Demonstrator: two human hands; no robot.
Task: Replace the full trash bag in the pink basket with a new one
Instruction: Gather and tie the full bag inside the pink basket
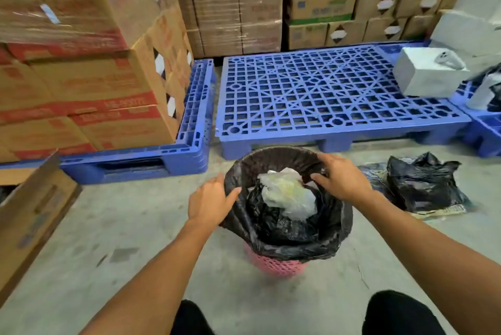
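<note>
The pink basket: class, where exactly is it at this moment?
In the head view the pink basket stands on the concrete floor at centre, before the empty blue pallet, between the left hand and right hand.

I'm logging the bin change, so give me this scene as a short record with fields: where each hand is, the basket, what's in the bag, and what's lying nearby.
left hand: on the left rim of the black trash bag, thumb over the edge
right hand: on the bag's right rim, fingers curled inward
pink basket: on the concrete floor, bag still lining it
contents: a pale crumpled plastic bag on top of dark waste
nearby: loose black bags on the floor to the right; blue pallet behind
</note>
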